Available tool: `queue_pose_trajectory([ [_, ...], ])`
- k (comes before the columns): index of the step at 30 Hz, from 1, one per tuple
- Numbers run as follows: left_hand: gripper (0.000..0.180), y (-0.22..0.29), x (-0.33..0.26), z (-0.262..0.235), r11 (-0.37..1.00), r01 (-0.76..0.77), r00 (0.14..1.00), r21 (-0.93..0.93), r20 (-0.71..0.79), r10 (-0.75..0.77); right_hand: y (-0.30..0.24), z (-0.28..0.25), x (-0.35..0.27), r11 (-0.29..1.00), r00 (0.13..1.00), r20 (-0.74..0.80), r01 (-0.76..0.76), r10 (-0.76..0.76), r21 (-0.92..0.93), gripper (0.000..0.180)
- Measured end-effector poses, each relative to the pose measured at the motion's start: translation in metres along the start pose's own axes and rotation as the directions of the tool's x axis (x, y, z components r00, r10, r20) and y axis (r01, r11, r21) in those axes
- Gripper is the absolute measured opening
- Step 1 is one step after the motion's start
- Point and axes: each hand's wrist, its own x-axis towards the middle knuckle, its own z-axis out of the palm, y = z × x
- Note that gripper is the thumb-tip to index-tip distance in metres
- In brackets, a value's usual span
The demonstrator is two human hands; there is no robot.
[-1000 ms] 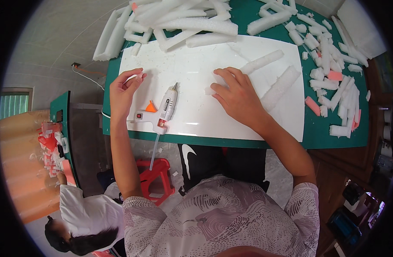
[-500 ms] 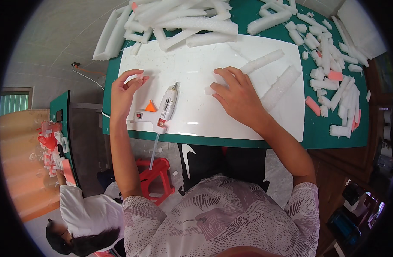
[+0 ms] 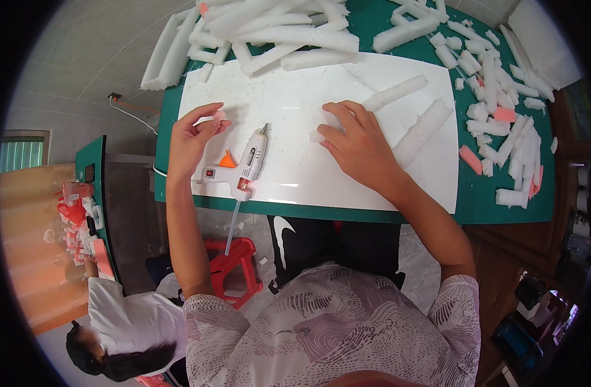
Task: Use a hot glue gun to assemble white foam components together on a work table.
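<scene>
Now the left hand [image 3: 191, 138] pinches a small pale foam scrap [image 3: 218, 116], white tinged pink, just left of the white glue gun [image 3: 242, 169] lying on the white board [image 3: 295, 116]. Right of the gun, the right hand [image 3: 357, 145] presses fingertips on a little white foam block [image 3: 317, 136]. Both hands sit as they did half a second ago.

1 white glue gun [image 3: 242, 169], 1 white board [image 3: 295, 155], 1 red stool [image 3: 234, 267], 2 long foam strips [image 3: 393, 94].
</scene>
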Motion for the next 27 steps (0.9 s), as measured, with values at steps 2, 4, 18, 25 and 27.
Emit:
queue_pose_trajectory([
  [2, 0.019, 0.002, 0.000, 0.001, 0.998, -0.016, 1.000, 0.056, 0.023, 0.015, 0.000, 0.000, 0.000, 1.000, 1.000, 0.002, -0.004, 0.004, 0.002, 0.020],
  [4, 0.020, 0.002, 0.000, 0.002, 0.999, -0.009, 1.000, 0.040, 0.005, 0.009, 0.000, 0.000, 0.000, 1.000, 1.000, 0.004, -0.008, 0.008, 0.004, 0.020],
  [18, 0.017, -0.005, 0.001, -0.002, 1.000, -0.001, 0.999, 0.019, -0.052, 0.002, 0.000, 0.001, 0.000, 1.000, 1.000, 0.007, -0.011, 0.011, 0.010, 0.019],
  [25, 0.014, -0.007, -0.002, -0.002, 0.999, -0.037, 0.999, 0.032, -0.037, 0.038, 0.001, 0.000, 0.000, 1.000, 1.000, 0.003, -0.005, 0.005, 0.006, 0.019],
  [27, 0.014, -0.007, -0.001, -0.002, 0.998, -0.034, 0.999, 0.046, -0.022, 0.035, 0.000, 0.000, 0.000, 1.000, 1.000, 0.009, -0.012, 0.012, -0.001, 0.019],
])
